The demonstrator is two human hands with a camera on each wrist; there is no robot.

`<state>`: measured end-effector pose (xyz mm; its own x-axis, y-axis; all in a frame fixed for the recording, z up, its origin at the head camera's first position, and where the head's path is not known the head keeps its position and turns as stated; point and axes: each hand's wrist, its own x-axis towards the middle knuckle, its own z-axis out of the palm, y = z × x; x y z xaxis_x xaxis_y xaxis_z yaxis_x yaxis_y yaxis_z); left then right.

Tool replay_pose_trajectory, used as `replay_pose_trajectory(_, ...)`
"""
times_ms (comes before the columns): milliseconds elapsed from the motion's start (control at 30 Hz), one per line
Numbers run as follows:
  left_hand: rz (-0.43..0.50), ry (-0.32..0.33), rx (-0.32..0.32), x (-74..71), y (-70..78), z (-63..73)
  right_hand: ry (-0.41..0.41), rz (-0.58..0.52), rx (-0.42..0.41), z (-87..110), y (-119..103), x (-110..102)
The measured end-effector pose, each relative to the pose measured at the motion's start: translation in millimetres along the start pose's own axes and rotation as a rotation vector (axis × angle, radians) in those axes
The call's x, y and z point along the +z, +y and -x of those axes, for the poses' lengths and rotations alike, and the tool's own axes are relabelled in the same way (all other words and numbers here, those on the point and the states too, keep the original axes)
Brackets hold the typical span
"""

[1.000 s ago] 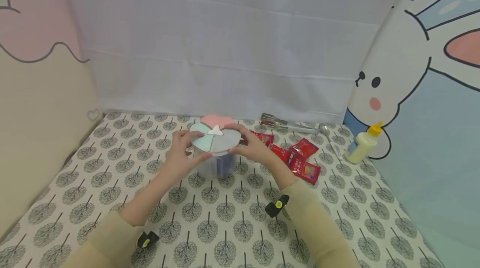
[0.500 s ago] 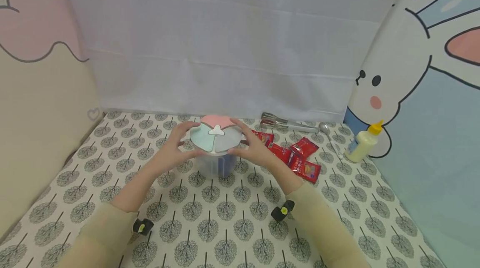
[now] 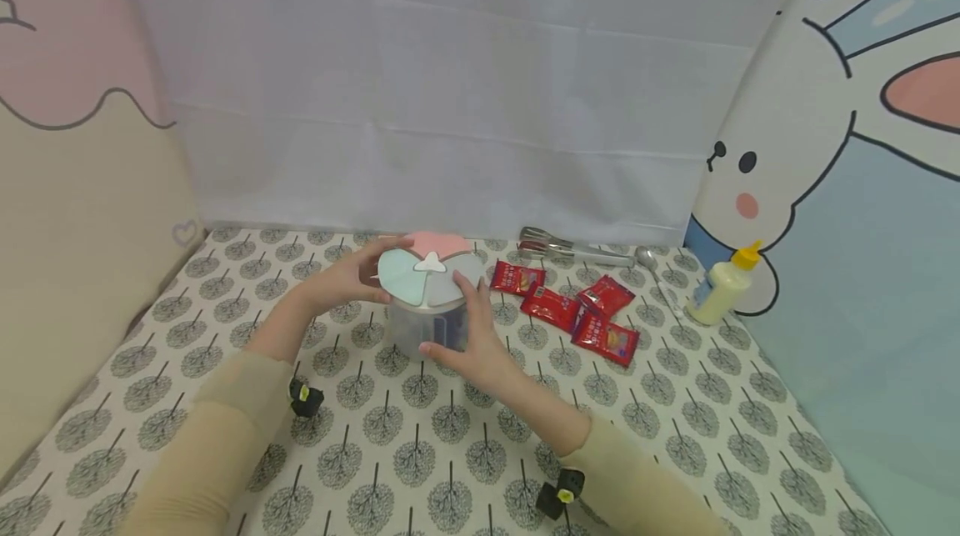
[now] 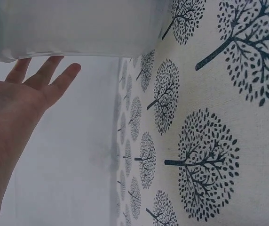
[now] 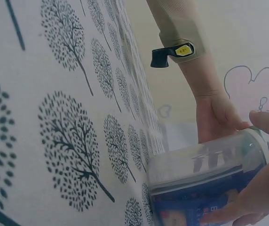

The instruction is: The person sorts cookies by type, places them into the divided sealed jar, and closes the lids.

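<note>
A clear plastic canister (image 3: 407,329) stands on the tablecloth, topped by a lid (image 3: 403,276) with pink, mint and grey sections around a white centre. My left hand (image 3: 339,282) holds its left side near the lid, fingers behind it and thumb in front. In the left wrist view the fingers of the left hand (image 4: 17,101) lie along the canister wall (image 4: 83,30). My right hand (image 3: 483,348) grips the right side, thumb across the front and fingers up at the lid's edge. The right wrist view shows a blue printed packet (image 5: 186,200) inside the canister.
Several red snack packets (image 3: 606,339) lie right of the canister. Behind them are metal tongs (image 3: 577,251) and a spoon (image 3: 658,278). A pale yellow bottle with a yellow cap (image 3: 722,293) stands at the right edge, beside the rabbit-print curtain (image 3: 772,186).
The right hand has moved from the lid's rim down the canister's right side, its thumb now lower on the front. The left hand has shifted slightly, its thumb now at the left edge.
</note>
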<state>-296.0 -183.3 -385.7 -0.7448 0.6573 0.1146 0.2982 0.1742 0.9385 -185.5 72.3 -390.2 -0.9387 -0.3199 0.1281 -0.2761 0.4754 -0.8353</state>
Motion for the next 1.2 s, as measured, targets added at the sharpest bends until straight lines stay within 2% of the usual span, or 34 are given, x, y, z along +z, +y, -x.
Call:
replay_pose_trajectory(100, 0.016, 0.020, 0.005, 3.3, -0.4, 0.3, 0.030, -0.009, 0.010, -0.2, -1, 0)
replay_pose_trajectory(200, 0.010, 0.065, 0.041, 8.6, -0.4, 2.1, 0.042, -0.030, 0.017, -3.8, 0, -3)
replay_pose_trajectory(300, -0.014, 0.130, 0.048, 16.2, 0.4, 7.3, 0.031, -0.063, 0.011, -10.8, 2, -9)
replay_pose_trajectory(400, -0.053, 0.207, 0.030, 27.8, 5.1, 11.3, -0.010, -0.124, -0.019, -21.3, 8, -19)
replay_pose_trajectory(600, -0.249, 0.453, -0.040, 53.5, 22.0, 12.3, -0.152, -0.263, -0.097, -43.9, 20, -44)
replay_pose_trajectory(700, -0.337, 0.529, -0.093, 63.1, 29.0, 13.3, -0.223, -0.296, -0.115, -54.3, 26, -53)
replay_pose_trajectory(867, -0.422, 0.558, -0.148, 74.0, 34.3, 18.4, -0.301, -0.363, -0.146, -71.2, 34, -59)
replay_pose_trajectory(1033, -0.426, 0.578, -0.175, 79.5, 34.2, 24.6, -0.372, -0.390, -0.200, -81.8, 44, -61)
replay_pose_trajectory(1200, -0.442, 0.575, -0.179, 83.0, 29.8, 29.8, -0.402, -0.426, -0.244, -83.5, 53, -62)
